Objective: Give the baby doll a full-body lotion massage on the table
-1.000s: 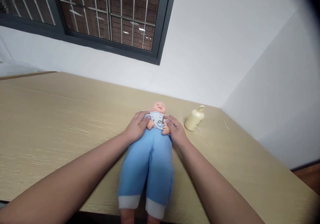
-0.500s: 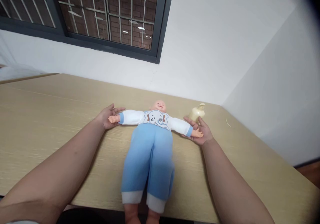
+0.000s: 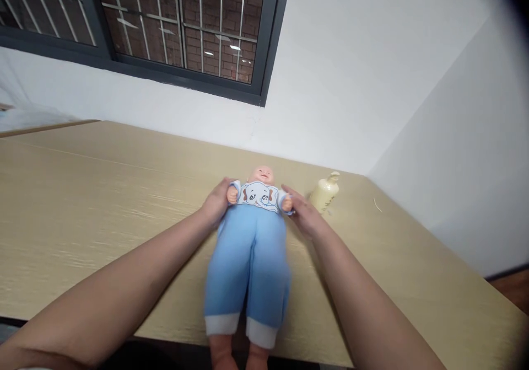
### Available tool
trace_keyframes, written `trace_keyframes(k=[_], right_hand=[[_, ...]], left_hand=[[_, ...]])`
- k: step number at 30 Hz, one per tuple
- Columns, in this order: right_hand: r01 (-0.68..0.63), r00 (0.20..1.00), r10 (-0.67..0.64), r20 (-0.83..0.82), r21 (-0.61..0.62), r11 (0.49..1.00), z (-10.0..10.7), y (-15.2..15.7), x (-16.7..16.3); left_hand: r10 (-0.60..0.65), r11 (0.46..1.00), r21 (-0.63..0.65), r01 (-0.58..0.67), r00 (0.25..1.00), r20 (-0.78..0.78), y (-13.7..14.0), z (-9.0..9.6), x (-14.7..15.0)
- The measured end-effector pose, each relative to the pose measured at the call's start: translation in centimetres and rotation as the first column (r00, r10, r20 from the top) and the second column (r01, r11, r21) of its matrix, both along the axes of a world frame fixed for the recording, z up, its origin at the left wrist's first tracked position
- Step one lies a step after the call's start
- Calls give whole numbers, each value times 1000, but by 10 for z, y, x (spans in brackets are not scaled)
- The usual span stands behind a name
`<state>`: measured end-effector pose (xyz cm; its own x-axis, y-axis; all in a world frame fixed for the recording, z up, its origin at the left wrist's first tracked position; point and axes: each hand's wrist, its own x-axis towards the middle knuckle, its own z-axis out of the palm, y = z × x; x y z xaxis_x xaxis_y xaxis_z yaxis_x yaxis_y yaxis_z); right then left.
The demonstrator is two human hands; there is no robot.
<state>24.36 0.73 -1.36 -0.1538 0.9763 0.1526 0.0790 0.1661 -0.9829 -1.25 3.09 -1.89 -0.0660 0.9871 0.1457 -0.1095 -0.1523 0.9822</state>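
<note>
The doll lies on the table. Left of the doll is the left hand, right of it the right hand, and farther right the bottle. Behind the doll is the wall, behind-left the window.

This is a plain indoor room, home or workplace being impossible to tell, shown by white walls behind and to the right of a wood-toned table, with a dark-framed window above its far edge, metal bars and brickwork beyond.
</note>
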Motion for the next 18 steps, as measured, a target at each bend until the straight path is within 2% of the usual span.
trace_keyframes(k=[3,6,12,18], right_hand=[[109,968,-141,207,157,981,-8,0,-19],[137,937,-195,291,208,969,-9,-1,-29],[139,884,-232,406,245,960,-3,-3,-36],[87,897,-179,405,235,968,-5,0,-34]], left_hand=[[61,976,217,13,942,-330,-5,-2,6],[93,957,286,56,871,-483,-4,-4,8],[167,953,300,34,770,-616,-4,-5,18],[129,964,260,52,765,-631,-5,-4,20]])
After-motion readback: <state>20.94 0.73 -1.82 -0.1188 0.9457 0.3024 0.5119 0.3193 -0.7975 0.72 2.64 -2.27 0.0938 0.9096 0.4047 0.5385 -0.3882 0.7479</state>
